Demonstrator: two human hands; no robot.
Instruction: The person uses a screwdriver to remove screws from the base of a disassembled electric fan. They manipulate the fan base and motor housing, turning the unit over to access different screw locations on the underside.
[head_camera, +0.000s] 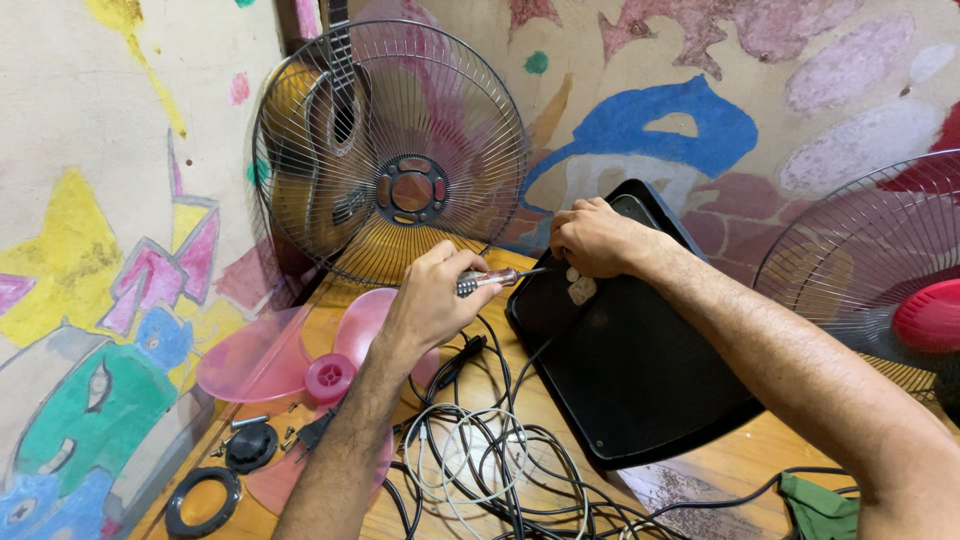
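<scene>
Left hand (432, 295) is gripping a screwdriver (492, 279), tip pointing at the black fan base (620, 370) lying on the wooden table (720, 465). Right hand (596, 238) is clenching down on the base's top edge, with the pink fan blade (300, 360) sitting off to the left

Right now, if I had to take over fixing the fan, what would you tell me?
Left hand grips a screwdriver, tip pointing at the black fan base.
Right hand presses on the base's upper edge, steadying it where it lies tilted on the wooden table.
Done: a wire grille leans on the wall, and the pink blade, black nut and ring lie loose at the left.
Left: the base, likely not yet opened. Tangled cords lie in front.
</scene>
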